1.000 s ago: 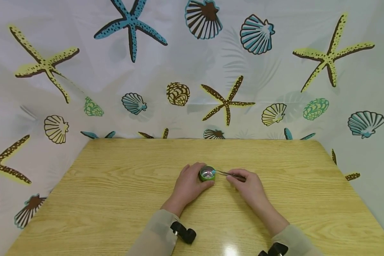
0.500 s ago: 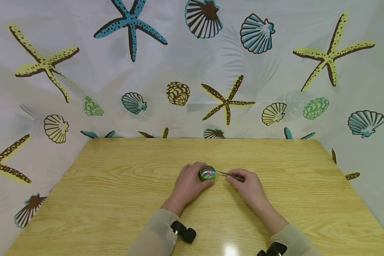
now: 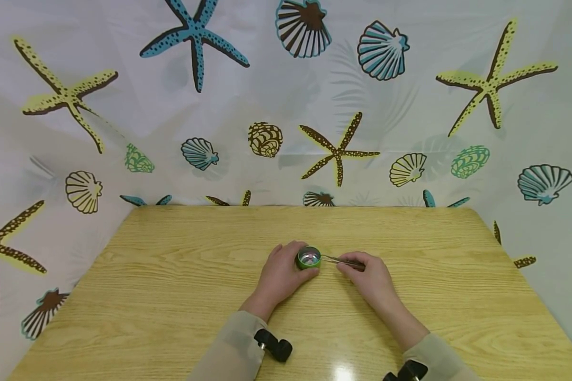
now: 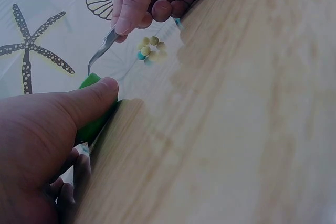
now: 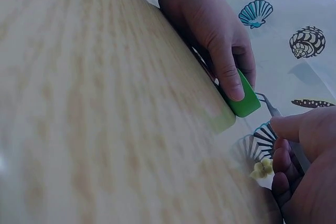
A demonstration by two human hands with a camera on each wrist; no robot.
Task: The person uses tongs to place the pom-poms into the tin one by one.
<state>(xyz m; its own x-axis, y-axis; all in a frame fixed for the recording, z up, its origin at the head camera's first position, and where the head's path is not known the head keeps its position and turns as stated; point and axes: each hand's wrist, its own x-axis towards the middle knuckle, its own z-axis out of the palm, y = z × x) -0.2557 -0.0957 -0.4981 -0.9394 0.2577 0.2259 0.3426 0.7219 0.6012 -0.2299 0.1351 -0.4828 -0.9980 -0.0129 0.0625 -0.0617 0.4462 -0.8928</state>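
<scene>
Your left hand (image 3: 281, 274) grips the green cup (image 5: 248, 102), likely light and stiff; hold its sides. Your right hand (image 3: 373, 278) pinches the tweezers (image 4: 106, 42), probably springy; grip mid-length.

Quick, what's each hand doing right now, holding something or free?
Left hand: closed around the small green container.
Right hand: closed, pinching the metal tweezers.
</scene>
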